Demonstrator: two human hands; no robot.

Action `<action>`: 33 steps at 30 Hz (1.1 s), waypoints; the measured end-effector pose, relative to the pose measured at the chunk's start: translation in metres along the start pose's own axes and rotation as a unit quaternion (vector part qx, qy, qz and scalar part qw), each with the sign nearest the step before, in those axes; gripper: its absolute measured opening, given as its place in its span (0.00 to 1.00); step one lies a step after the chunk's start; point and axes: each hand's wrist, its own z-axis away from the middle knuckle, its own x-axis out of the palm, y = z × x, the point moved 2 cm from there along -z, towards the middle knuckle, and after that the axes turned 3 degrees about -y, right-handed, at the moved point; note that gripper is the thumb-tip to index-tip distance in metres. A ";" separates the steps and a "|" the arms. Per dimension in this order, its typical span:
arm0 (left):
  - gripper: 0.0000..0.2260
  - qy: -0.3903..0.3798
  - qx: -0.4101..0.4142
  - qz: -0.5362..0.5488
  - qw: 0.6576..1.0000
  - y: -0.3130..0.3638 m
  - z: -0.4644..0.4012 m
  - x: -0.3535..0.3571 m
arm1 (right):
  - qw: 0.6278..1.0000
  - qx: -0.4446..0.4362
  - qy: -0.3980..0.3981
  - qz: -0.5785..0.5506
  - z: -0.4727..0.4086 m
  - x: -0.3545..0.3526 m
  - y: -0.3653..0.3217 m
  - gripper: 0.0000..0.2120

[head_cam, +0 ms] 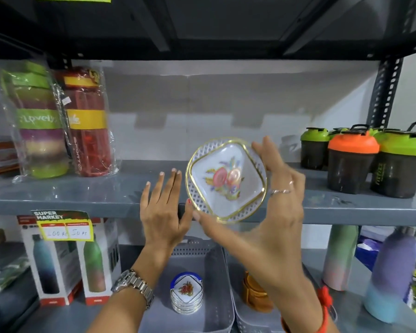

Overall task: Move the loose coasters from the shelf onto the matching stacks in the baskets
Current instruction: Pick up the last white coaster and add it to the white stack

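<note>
Down low sit two grey baskets. The left basket (216, 296) has a stack of white flowery coasters (186, 293) with a blue rim on top. The right basket (244, 316) has an orange stack (256, 294). Above them, the right hand (269, 212) grips a white coaster with a gold rim (226, 180), lifted off the grey shelf (82, 195). The left hand (165, 210) is open and flat, holding nothing. I think this coaster goes on the white stack next. No other loose coasters show.
</note>
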 end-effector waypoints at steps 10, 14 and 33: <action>0.24 -0.032 -0.010 -0.023 0.999 0.000 0.003 -0.003 | 0.979 0.111 -0.154 0.076 0.120 0.072 0.077 0.44; 0.24 -0.031 -0.006 -0.020 0.999 0.000 0.002 -0.002 | 0.901 0.222 -0.331 0.171 0.160 0.127 0.118 0.47; 0.24 -0.002 -0.012 -0.010 1.000 0.001 0.001 0.001 | 0.772 0.236 -0.525 0.270 0.191 0.233 0.196 0.55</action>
